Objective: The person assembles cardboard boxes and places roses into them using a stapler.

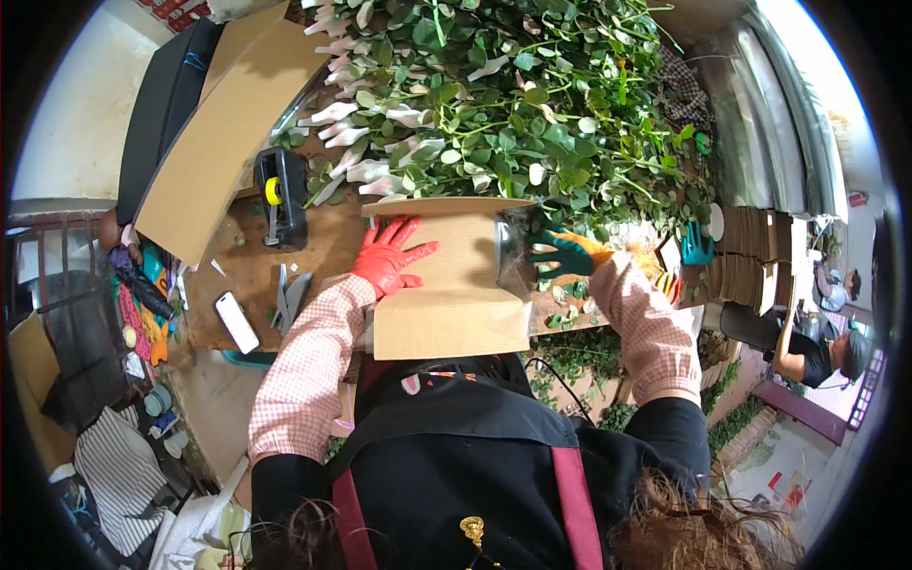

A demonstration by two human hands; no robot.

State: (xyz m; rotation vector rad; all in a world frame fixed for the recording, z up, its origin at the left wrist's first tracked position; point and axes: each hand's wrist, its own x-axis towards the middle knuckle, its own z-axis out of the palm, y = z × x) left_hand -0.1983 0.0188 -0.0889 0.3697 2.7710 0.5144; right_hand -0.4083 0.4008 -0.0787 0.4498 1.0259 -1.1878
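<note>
In front of me on the table lies a corrugated cardboard sheet [456,252], bent up at its far and near ends, with clear plastic film [516,256] along its right side. My left hand [389,258], in a red rubber glove, presses flat on the cardboard's left part with fingers spread. At the right side my right hand [570,255] wears a green and orange glove. Its fingers are apart and point toward the film; whether they touch it I cannot tell. Just beyond the cardboard are piled leafy green stems [532,123], several with white-sleeved heads [370,171].
A black tape dispenser [283,204], scissors [290,296] and a white phone [237,321] lie on the wooden table [214,275] to the left. Tall cardboard [223,133] leans at the far left. Stacked cardboard [755,256] stands on the right, where other people [817,351] are farther off.
</note>
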